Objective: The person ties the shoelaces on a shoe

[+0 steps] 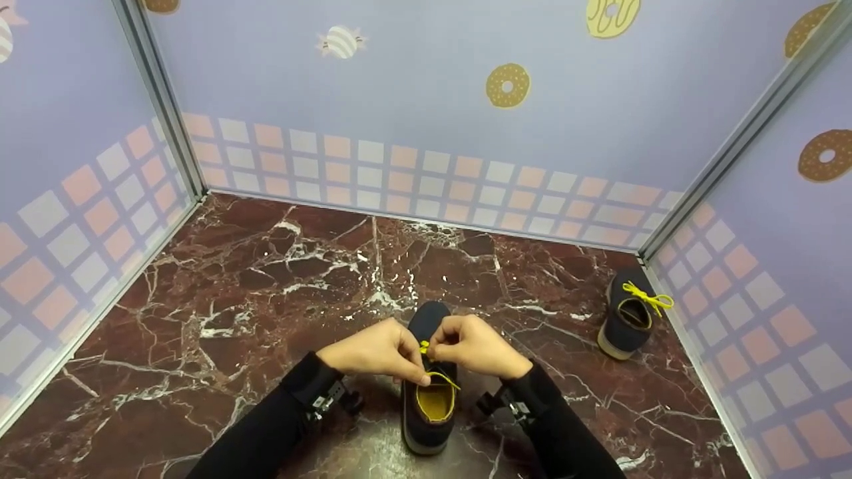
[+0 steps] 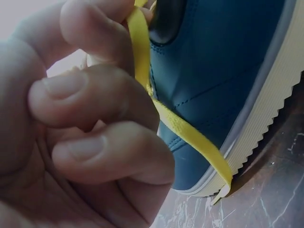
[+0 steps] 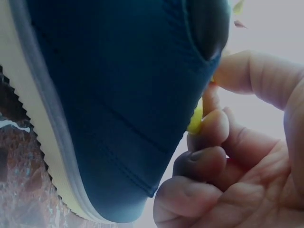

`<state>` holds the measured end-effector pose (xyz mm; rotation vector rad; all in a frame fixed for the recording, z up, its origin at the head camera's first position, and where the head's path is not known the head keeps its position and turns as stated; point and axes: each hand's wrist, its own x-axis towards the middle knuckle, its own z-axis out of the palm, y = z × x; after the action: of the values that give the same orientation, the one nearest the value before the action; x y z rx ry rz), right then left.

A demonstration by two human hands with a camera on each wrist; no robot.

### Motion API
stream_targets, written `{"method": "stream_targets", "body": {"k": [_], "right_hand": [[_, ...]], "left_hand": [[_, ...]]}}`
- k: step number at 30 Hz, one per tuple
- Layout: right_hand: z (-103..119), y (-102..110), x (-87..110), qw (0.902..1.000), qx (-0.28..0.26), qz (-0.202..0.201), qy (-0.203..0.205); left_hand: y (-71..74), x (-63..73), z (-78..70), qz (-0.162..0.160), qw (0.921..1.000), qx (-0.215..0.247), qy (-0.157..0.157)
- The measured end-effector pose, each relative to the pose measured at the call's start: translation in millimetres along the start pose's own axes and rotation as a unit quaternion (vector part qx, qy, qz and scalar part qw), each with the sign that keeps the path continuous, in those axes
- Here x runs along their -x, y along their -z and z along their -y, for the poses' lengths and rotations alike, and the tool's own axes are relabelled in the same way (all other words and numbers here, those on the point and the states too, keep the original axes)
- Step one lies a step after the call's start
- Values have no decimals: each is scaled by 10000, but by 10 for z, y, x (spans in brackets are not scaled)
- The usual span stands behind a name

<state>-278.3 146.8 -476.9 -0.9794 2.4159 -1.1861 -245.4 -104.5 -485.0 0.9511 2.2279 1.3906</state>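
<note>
A dark shoe (image 1: pixel 426 436) with a yellow inside stands on the floor between my hands, toe pointing away. Over its tongue, my left hand (image 1: pixel 376 347) pinches a yellow shoelace (image 1: pixel 444 379), part of which curves across the shoe's opening. In the left wrist view the shoelace (image 2: pixel 190 135) runs past the curled fingers and trails down the shoe's side to the sole. My right hand (image 1: pixel 476 347) pinches the lace from the other side, fingers curled. Only a short bit of the yellow lace (image 3: pixel 195 116) shows in the right wrist view; the fingertips hide the rest.
A second dark shoe (image 1: pixel 626 332), its yellow lace tied in a bow, stands at the right near the side wall. Purple patterned panels (image 1: pixel 426 86) enclose the back and both sides. The floor (image 1: pixel 253 319) is reddish-brown marble with white veins.
</note>
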Motion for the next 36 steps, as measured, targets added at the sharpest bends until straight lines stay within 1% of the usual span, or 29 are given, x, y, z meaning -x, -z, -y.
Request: {"method": "stream_targets", "body": {"k": [4, 6, 10, 15, 19, 21, 22, 25, 30, 32, 36], "right_hand": [[3, 2, 1, 10000, -36, 14, 24], [6, 2, 3, 10000, -18, 18, 22], [-1, -1, 0, 10000, -12, 11, -8], [-3, -2, -9, 10000, 50, -13, -12], [5, 0, -7, 10000, 22, -15, -50], [3, -3, -9, 10000, 8, -12, -71], [2, -6, -11, 10000, 15, -8, -82], [1, -11, -12, 9999, 52, -10, -88], [10, -7, -6, 10000, 59, -31, -35], [13, -6, -4, 10000, 71, -27, -23], [13, -7, -3, 9999, 121, -16, -25]], "left_hand": [[-9, -16, 21, 38, 10000, -8, -83], [-11, -22, 28, 50, 10000, 36, -66], [10, -10, -3, 66, 9998, 194, 47], [124, 44, -44, -73, 9997, 207, 102], [244, 106, -35, -286, 9992, 243, 130], [281, 128, -21, -348, 9990, 246, 138], [291, 135, -12, -358, 9991, 176, 120], [287, 126, 17, -285, 9996, -55, -20], [240, 91, 34, -18, 9990, -335, -295], [222, 84, 35, 58, 9985, -414, -339], [188, 70, 42, 89, 9978, -560, -348]]}}
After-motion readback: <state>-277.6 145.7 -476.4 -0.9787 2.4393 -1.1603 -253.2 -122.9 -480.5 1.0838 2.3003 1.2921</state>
